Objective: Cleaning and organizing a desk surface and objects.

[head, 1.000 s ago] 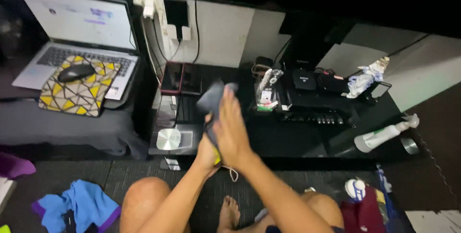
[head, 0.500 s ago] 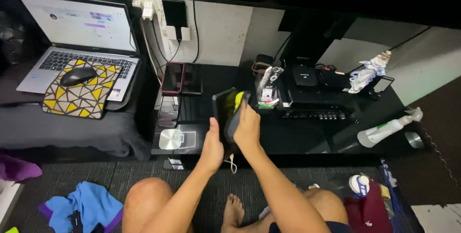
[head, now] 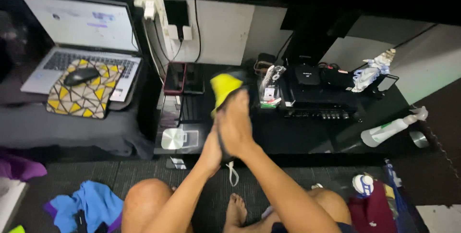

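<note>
Now, hands: our left hand [head: 211, 147] and right hand [head: 235, 125] are pressed together over the front edge of the black low table [head: 307, 139], which serves as our landmark.
Left hand: it grips a dark flat object [head: 222, 149] from the left; most of that object is hidden between our palms, so we cannot tell what it is.
Right hand: it lies flat over the dark object, fingers stretched, pressing a yellow cloth [head: 223, 86] that sticks up past the fingertips.
Thing in hand: cloth and dark object sit above the table's near left part; a thin white cord loop [head: 232, 171] hangs below our wrists, off the table's front edge.
Doing it well: in our judgement, we should brace the dark object firmly with the left hand, keep the cloth flat under the right palm, and stroke evenly so the cloth does not bunch.
On the table: two phones [head: 184, 78] at its back left corner, a round silver disc [head: 173, 138] at front left, a black box with cables [head: 314, 94] at centre back, a white spray bottle [head: 391, 128] at the right end.
Off the table: an open laptop [head: 79, 41] with a mouse [head: 81, 75] on a patterned pad to the left; a blue garment [head: 84, 204] on the floor before it.
In the way: the small clear holder [head: 269, 91] stands just beyond our fingertips; long strokes could knock it.
</note>
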